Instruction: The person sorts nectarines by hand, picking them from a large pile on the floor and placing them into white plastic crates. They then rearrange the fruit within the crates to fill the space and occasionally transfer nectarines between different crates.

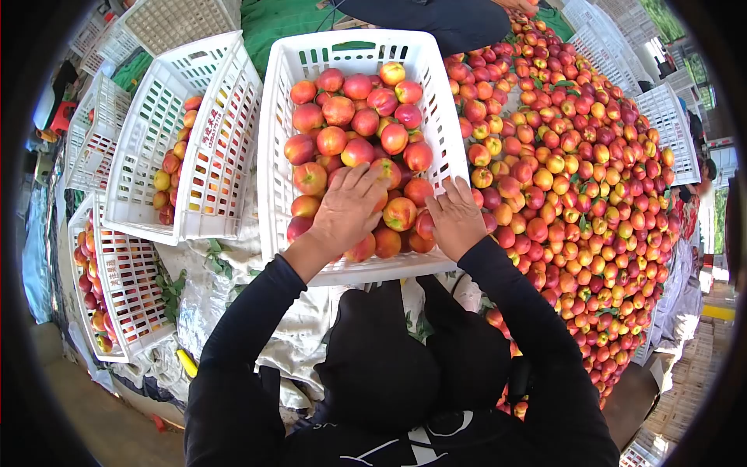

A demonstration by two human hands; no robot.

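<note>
A white plastic crate (pixel 274 86) stands in front of me, filled with red and yellow nectarines (pixel 338 110). My left hand (pixel 350 206) lies palm down on the fruit near the crate's close end, fingers stretched out. Over the crate's right side, my right hand (pixel 456 219) rests with its fingers extended, touching or just above nectarines by the wall. Neither hand is wrapped round a fruit, though what lies beneath the palms is hidden.
A large heap of loose nectarines (pixel 576 202) spreads along the right. More white crates holding fruit, including a tall slatted crate (pixel 222 140) and a lower crate (pixel 128 292), stand at left. Another person's dark-clothed leg (pixel 436 22) is beyond my crate. Green cloth (pixel 284 19) covers ground there.
</note>
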